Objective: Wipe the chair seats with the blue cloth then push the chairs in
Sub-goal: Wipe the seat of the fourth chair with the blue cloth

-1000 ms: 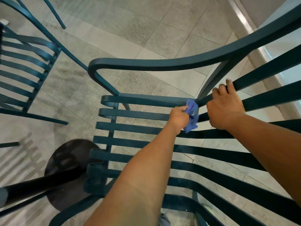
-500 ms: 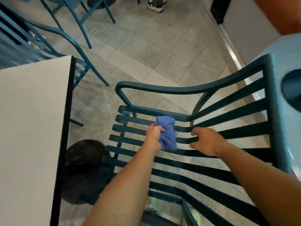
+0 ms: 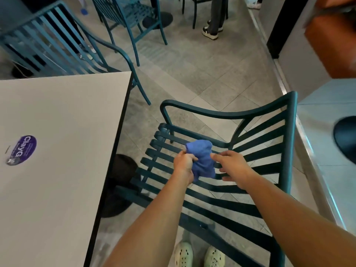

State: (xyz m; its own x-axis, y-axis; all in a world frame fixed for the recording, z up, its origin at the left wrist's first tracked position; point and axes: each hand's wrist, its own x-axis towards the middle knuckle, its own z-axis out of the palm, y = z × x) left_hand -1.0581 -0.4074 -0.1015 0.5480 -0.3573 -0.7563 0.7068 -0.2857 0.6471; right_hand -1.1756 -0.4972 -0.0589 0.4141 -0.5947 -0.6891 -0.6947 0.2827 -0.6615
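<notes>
Blue cloth lifted off the slatted seat, chair not yet pushed in.

The left hand (image 3: 184, 163) grips the bunched blue cloth (image 3: 202, 158) with its fingers clenched round one edge, holding it just above the slats of the teal metal chair (image 3: 250, 207); the right hand (image 3: 234, 168) hovers beside the cloth with fingers loosely spread, grasping nothing. The chair stands apart from the pale tabletop (image 3: 63, 151), its seat fully exposed, so the pushing-in is left to do. Whether this seat is fully wiped cannot be told. Other teal chairs (image 3: 133, 22) stand farther off; their state is likewise unclear.
</notes>
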